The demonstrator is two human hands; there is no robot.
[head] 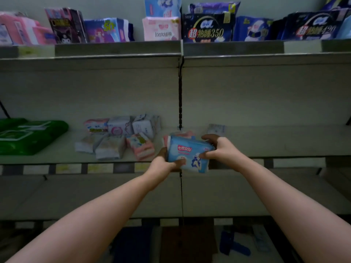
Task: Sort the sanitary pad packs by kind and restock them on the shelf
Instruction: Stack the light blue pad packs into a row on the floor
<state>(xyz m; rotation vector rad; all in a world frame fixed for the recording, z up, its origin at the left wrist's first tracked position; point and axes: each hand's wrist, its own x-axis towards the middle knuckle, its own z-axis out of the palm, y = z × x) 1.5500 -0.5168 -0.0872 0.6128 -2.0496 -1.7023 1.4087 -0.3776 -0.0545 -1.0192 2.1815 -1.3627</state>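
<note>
A light blue pad pack (190, 153) with a red label is held over the front edge of the middle shelf (266, 143), near its centre divider. My left hand (164, 162) grips its lower left corner, thumb across the front. My right hand (218, 147) grips its right end, fingers curled over the top. Pink packs (182, 134) lie right behind it. Several small pink and white packs (121, 136) lie in a loose heap on the shelf to the left.
A green pack (28, 135) lies at the shelf's far left. A small white pack (216, 128) sits behind my right hand. The top shelf (117, 49) carries pink, blue and dark navy packs (208, 28). Dark items lie blurred on the floor below.
</note>
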